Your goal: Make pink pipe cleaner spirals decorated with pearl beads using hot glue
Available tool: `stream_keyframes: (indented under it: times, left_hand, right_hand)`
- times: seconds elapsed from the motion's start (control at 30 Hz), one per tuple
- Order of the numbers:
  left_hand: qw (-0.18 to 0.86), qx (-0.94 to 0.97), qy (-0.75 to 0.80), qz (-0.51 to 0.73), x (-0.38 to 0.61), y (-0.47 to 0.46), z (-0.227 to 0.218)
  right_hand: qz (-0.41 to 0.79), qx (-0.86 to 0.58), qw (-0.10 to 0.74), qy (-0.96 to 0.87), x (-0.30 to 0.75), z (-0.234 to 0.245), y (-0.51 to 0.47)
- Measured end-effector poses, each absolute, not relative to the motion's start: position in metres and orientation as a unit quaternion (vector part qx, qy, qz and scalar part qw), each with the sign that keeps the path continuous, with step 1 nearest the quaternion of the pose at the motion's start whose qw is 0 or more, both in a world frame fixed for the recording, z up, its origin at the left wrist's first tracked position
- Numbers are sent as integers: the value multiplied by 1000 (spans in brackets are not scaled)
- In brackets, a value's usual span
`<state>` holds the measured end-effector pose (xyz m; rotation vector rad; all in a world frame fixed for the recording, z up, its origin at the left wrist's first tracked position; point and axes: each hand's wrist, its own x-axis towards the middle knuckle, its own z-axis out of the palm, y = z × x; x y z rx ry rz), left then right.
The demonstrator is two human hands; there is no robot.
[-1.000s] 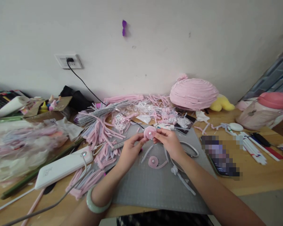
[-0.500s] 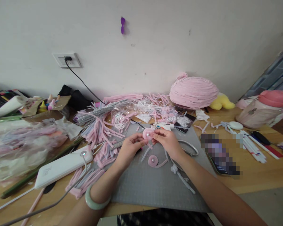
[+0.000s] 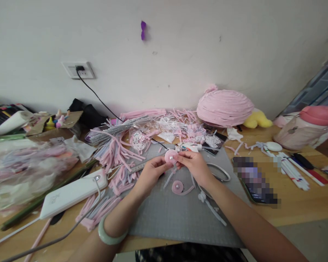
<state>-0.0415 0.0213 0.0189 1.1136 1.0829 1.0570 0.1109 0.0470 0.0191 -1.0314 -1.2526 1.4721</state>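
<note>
Between my hands is a pink pipe-cleaner coil [image 3: 170, 156] with a pearl bead at its centre. My left hand [image 3: 155, 170] pinches its left edge between thumb and fingers. From the other side, my right hand [image 3: 193, 164] holds the coil too, thumb and fingertips close to the bead. Just below on the grey cutting mat [image 3: 158, 214] lies a second pink coil [image 3: 177, 187], also with a pearl and a loose tail. A pale pipe-cleaner flower [image 3: 202, 197] with long stems rests under my right forearm. The fingertips behind the held coil are partly hidden.
A white power bank [image 3: 73, 194] with cables lies at left, beside bundles of pink and grey pipe cleaners [image 3: 123, 149]. Behind the mat are pearl beads [image 3: 139, 141] and a large pink ball [image 3: 224, 107]. At right are a phone [image 3: 255, 182] and white sticks [image 3: 293, 171].
Both hands stay nearly in place on the coil, with only a slight shift of the fingers. The things on the table have not moved.
</note>
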Motion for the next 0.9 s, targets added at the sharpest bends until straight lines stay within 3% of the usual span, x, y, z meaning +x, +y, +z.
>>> stream_keyframes:
  times: [0.17, 0.53, 0.9]
  left_hand:
    - [614, 440, 438, 487, -41, 22, 16]
    - [598, 429, 441, 515, -39, 21, 16]
    - [409, 555, 512, 513, -41, 19, 13]
  right_hand:
    - [649, -384, 478, -450, 107, 15, 44]
    - [581, -412, 479, -514, 106, 11, 44]
    - [570, -416, 485, -517, 108, 13, 45]
